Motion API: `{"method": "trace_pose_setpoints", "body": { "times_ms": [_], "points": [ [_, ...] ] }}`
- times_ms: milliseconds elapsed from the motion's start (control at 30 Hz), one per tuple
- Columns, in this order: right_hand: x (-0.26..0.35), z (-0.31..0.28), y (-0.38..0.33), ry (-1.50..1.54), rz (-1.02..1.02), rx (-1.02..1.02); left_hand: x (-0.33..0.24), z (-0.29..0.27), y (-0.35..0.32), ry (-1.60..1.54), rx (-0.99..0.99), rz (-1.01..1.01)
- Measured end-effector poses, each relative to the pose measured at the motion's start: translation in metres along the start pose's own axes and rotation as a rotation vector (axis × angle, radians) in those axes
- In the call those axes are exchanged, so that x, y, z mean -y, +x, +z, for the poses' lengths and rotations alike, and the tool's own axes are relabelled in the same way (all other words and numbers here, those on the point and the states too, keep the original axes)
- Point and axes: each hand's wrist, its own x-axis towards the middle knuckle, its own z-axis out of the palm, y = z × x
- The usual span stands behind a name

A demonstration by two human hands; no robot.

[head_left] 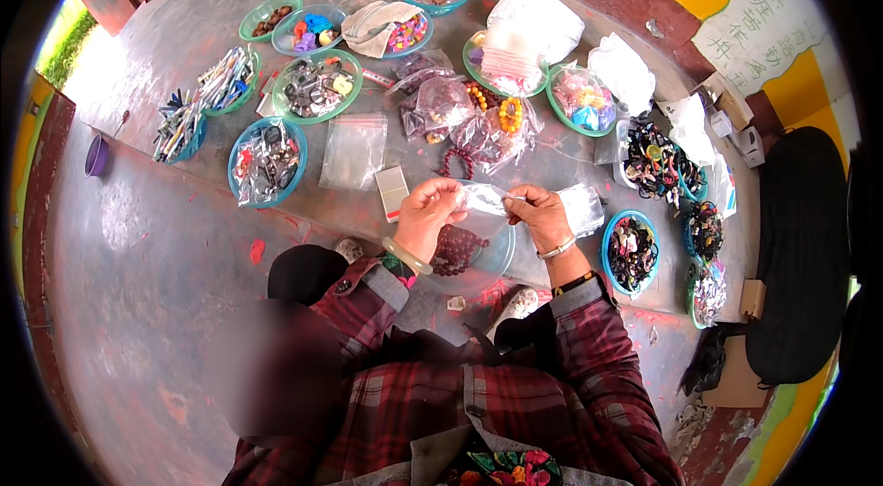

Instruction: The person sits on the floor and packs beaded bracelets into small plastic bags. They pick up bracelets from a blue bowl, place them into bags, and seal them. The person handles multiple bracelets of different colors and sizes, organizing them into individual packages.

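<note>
My left hand (pixel 430 210) and my right hand (pixel 541 213) both pinch a small clear plastic bag (pixel 485 199), stretched between them above a clear shallow bowl (pixel 501 256). Dark red beads (pixel 457 249) lie in that bowl, just under my left hand. A pale green bangle sits on my left wrist and a thin bracelet on my right. Both sleeves are red plaid.
Several round teal and green trays of small trinkets, beads and bagged items spread over a grey concrete ledge (pixel 184 35). Clear flat bags (pixel 352 150) and a small white box (pixel 393 192) lie ahead. White plastic bags (pixel 533 22) sit at the back right. Trays of dark trinkets (pixel 631 251) stand to the right.
</note>
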Motion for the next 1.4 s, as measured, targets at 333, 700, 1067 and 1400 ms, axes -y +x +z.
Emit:
{"method": "trace_pose_setpoints", "body": {
  "times_ms": [333,700,1067,1400],
  "points": [
    [0.0,0.001,-0.001,0.001,-0.008,0.004,0.003,-0.003,0.002,0.111,-0.025,0.03],
    [0.002,-0.005,-0.002,0.004,-0.013,-0.045,-0.009,0.001,0.002,0.1,-0.094,0.126],
    [0.006,0.013,-0.017,-0.625,-0.234,0.065,0.007,0.013,-0.011,1.071,0.153,0.613],
    [0.014,-0.061,0.001,-0.482,-0.126,-0.162,0.028,-0.007,0.003,1.104,0.233,0.349]
  ]
}}
